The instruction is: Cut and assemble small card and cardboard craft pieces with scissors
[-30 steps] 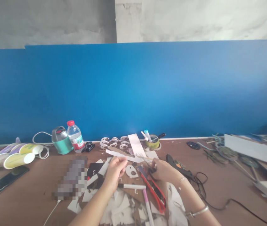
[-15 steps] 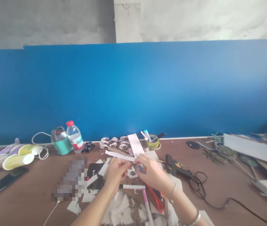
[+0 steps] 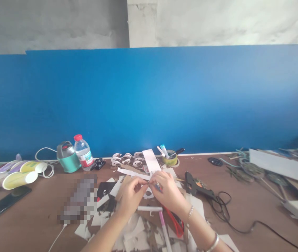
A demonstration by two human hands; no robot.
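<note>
A tiny dark piece (image 3: pixel 148 183), mostly hidden by the fingers, is pinched between the fingertips of the left hand (image 3: pixel 132 196) and the right hand (image 3: pixel 167 190), low in the centre of the frame; its shape is too small to tell. A narrow white strip (image 3: pixel 131 173) lies just beyond, flat and straight, slanting down rightward, its right end reaching the fingertips in the picture; whether they touch it cannot be told.
</note>
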